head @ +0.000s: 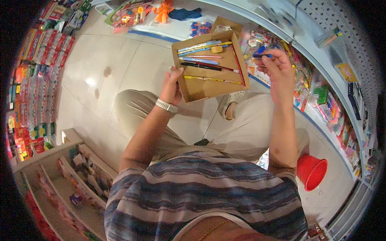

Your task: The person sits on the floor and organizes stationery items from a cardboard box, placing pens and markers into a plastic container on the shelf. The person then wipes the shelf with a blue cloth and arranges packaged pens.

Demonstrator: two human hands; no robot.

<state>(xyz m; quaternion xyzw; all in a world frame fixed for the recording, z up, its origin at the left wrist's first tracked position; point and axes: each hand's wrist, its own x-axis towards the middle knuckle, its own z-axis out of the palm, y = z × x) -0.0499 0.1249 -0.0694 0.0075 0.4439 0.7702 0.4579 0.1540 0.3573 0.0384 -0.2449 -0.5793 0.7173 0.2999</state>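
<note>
My left hand (172, 86) grips the left edge of a shallow cardboard box (199, 95), tilted above my knees. Inside the box lie several pens and pencils: light blue pens at the top left, a black pen (202, 66) in the middle, a yellow patterned pencil (215, 79) lower down and a dark red pencil (238, 63) along the right side. A small yellowish block (216, 49) lies near the upper pens. To the right of the box, my right hand (276, 67) holds a dark blue pen (261, 55) between thumb and fingers.
Low shelves with packaged goods (327, 105) curve along the right, below a pegboard (334, 27). A red bucket (312, 173) stands on the tiled floor at my right. Stacked packets (45, 72) line the left, and a tiered rack (69, 180) is at lower left. An orange toy (162, 11) lies ahead.
</note>
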